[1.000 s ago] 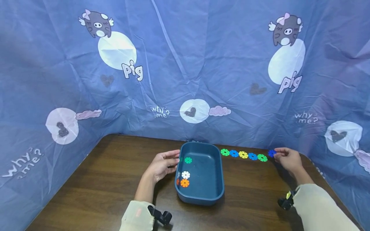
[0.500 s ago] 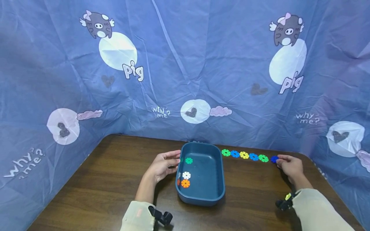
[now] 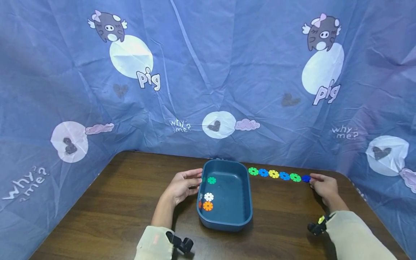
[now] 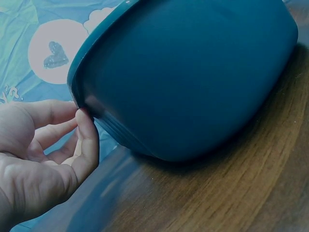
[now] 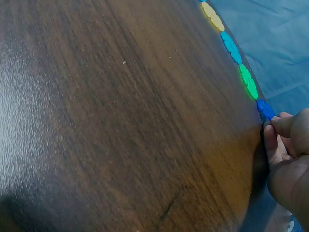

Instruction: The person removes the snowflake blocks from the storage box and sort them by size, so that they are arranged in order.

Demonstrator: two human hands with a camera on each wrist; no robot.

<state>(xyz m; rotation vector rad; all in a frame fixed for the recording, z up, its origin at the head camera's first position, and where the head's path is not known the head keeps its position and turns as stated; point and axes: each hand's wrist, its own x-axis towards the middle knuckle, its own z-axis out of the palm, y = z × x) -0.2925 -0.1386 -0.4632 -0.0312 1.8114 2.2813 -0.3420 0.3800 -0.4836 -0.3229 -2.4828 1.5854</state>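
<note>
My right hand point(image 3: 325, 187) pinches a dark blue snowflake disc point(image 3: 306, 178) between thumb and fingers at the right end of a row of discs. In the right wrist view the dark blue disc point(image 5: 264, 109) lies low at the table edge, close beside a green disc point(image 5: 248, 82). Leftward the row runs on through a blue disc point(image 3: 284, 176), a yellow disc point(image 3: 274, 174), another blue one and a green one. My left hand point(image 3: 183, 186) touches the left side of a dark teal bin point(image 3: 224, 225); its fingertips sit right at the rim point(image 4: 79, 77).
Inside the bin, along its left side, lie a green disc point(image 3: 212, 180), a white disc point(image 3: 208, 196) and an orange disc point(image 3: 208, 206). A blue printed curtain point(image 3: 182, 90) hangs right behind the brown table point(image 3: 123, 202). Both wrists carry black camera mounts.
My right hand has brought the dark blue disc nearer to me and lower, then slightly left against the row's end. The left hand and the bin stay in place.
</note>
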